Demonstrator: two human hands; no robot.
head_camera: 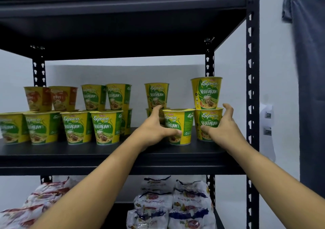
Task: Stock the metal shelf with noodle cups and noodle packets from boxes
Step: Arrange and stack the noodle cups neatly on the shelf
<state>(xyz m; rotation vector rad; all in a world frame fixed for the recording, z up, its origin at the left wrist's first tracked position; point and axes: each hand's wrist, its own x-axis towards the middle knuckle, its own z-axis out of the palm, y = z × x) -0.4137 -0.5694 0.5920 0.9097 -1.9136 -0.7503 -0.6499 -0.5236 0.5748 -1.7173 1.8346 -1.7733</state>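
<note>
Middle board of the metal shelf (112, 151), right end. The left hand (154, 126) was curled round a green-and-yellow noodle cup (181, 123) standing near the front edge, thumb on its front and fingers behind it. The right hand (224, 126) gripped the bottom cup (210, 121) of a two-cup stack at the right edge, just beside the first. The top cup (207, 92) stood upright on it. The other cups (105, 126) filled the left part, and noodle packets (190, 200) lay on the board below.
</note>
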